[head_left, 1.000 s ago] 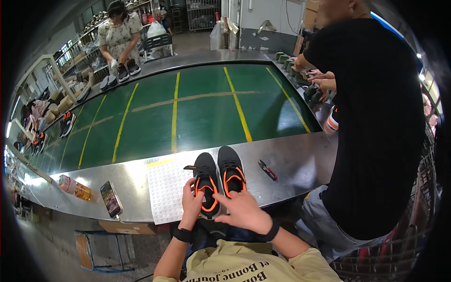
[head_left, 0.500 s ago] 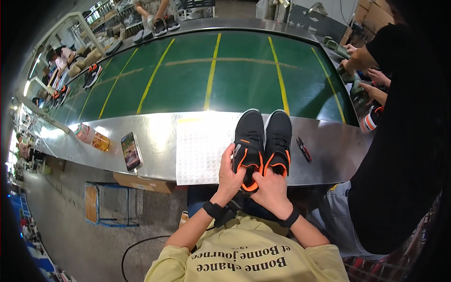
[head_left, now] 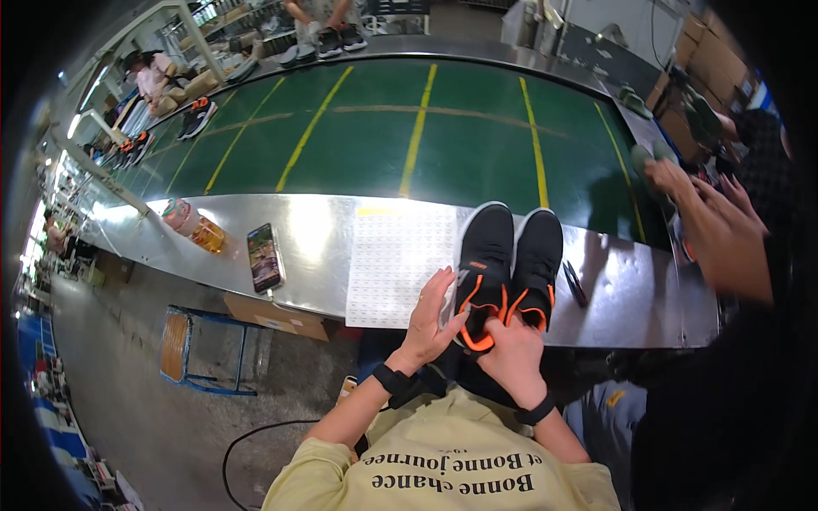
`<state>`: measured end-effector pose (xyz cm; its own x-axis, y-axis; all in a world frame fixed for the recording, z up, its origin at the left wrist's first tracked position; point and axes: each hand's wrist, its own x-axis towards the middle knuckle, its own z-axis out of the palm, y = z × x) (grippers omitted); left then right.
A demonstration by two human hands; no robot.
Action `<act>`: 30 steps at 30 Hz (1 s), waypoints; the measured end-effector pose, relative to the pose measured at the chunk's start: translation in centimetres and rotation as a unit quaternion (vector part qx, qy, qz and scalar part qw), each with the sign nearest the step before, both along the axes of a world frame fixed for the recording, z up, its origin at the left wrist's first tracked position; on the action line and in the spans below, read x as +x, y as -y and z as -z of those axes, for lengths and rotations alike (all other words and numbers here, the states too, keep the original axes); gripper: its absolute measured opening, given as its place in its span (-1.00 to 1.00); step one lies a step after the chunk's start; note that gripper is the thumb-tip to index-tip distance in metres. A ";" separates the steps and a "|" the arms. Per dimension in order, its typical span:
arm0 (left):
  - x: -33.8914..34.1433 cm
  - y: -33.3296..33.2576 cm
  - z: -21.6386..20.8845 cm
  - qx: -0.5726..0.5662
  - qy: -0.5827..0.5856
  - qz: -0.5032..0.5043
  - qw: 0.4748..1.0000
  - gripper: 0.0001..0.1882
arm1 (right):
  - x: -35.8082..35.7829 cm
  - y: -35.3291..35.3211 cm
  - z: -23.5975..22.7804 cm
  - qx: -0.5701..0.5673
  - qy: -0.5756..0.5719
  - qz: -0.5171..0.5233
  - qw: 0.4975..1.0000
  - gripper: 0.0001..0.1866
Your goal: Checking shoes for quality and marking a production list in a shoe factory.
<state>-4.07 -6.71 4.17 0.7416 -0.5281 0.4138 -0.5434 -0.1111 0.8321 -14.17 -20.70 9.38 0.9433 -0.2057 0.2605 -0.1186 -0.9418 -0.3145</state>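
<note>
A pair of black shoes with orange collar lining lies side by side on the metal table edge, toes pointing away from me. My left hand [head_left: 429,325] is beside the left shoe [head_left: 486,247], its fingers stretched out along the outer side and its thumb near the heel opening. At the heels, my right hand [head_left: 514,351] has its fingers bent into the left shoe's collar, partly hidden inside. The right shoe [head_left: 537,251] stands against the left one, just beyond my right hand. A printed label sheet [head_left: 388,272] lies flat to the left of the shoes.
Small red-and-black snips [head_left: 575,284] lie right of the shoes. Further left are a phone [head_left: 265,258] with a cable and a drink bottle [head_left: 194,226]. A green conveyor belt [head_left: 358,153] with yellow lines runs beyond. A co-worker's hand [head_left: 682,192] reaches in at right.
My left thumb has come out of the left shoe and the fingers have straightened. The whole view has shifted, so things sit further right. The co-worker's arms at right have moved.
</note>
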 end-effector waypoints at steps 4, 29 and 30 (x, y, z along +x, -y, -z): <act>4.5 -2.0 1.4 0.073 0.041 -0.113 0.990 -0.53 | 2.8 2.7 -1.9 0.032 -0.118 -0.009 0.992 -0.50; 16.5 -3.5 1.7 0.400 0.198 -0.022 0.894 -0.37 | 16.9 13.8 -10.6 0.704 -0.121 0.043 0.698 -0.65; 16.4 -3.5 1.4 0.398 0.192 -0.018 0.897 -0.38 | 18.6 14.8 -11.1 0.740 -0.107 0.049 0.662 -0.67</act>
